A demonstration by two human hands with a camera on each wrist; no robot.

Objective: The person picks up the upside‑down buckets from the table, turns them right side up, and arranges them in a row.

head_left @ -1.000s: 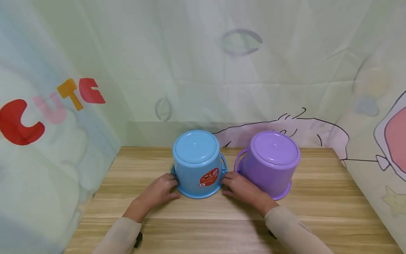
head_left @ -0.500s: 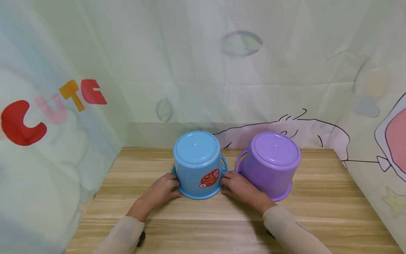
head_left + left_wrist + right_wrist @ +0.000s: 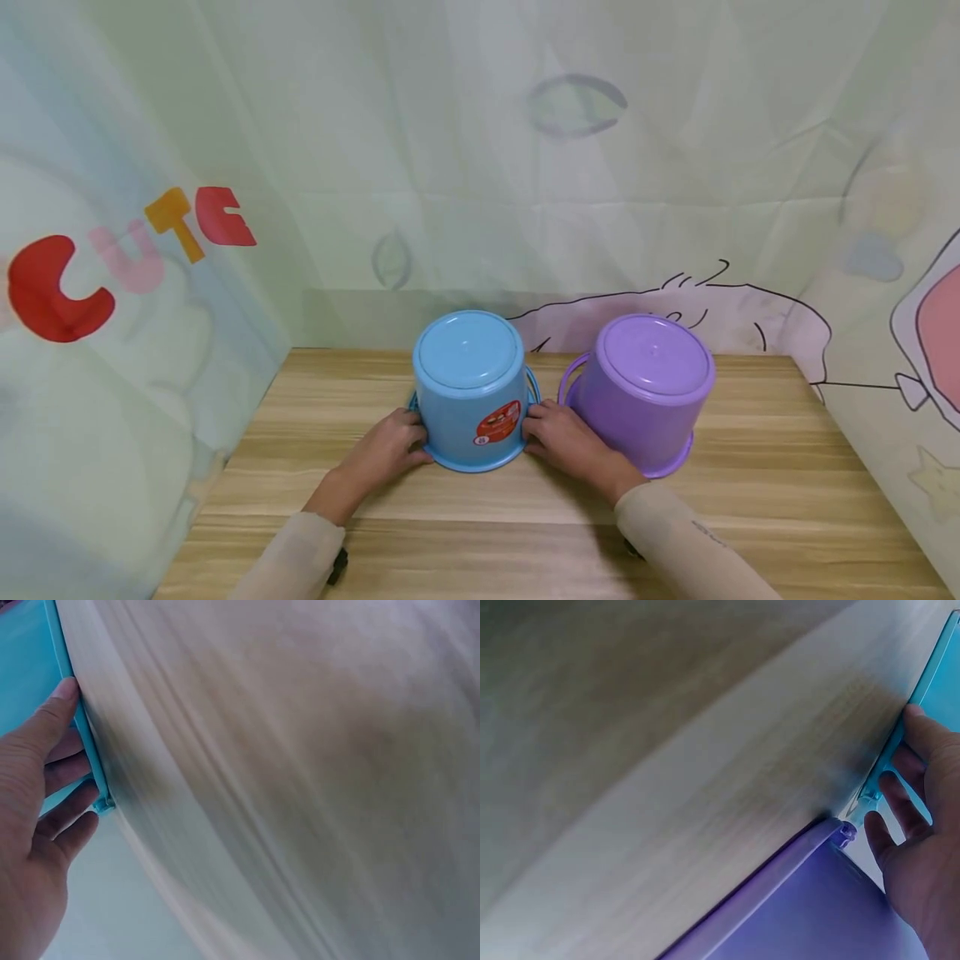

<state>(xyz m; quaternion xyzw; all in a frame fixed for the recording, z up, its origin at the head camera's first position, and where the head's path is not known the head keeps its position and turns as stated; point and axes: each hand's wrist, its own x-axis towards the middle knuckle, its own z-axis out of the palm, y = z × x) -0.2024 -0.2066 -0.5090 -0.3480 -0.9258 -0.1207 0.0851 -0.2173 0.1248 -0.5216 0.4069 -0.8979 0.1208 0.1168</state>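
Observation:
A blue bucket (image 3: 471, 392) stands upside down on the table, its base facing up and a red label on its side. My left hand (image 3: 386, 442) holds its rim on the left; in the left wrist view the thumb lies on the blue rim (image 3: 69, 656) with the fingers bent behind it. On the other side my right hand (image 3: 566, 433) holds the rim, thumb at the edge in the right wrist view. A purple bucket (image 3: 645, 400), also upside down, stands to the right, just beyond the right hand. The blue handle is partly hidden behind its bucket.
Both buckets rest on a wood-grain table (image 3: 480, 542). A printed curtain (image 3: 465, 150) hangs behind the table's back edge and along both sides. The purple bucket's handle (image 3: 570, 375) sticks out toward the blue bucket.
The left hand has come slightly closer around the blue bucket's rim. The whole view has shifted a little; both buckets stay in place on the table.

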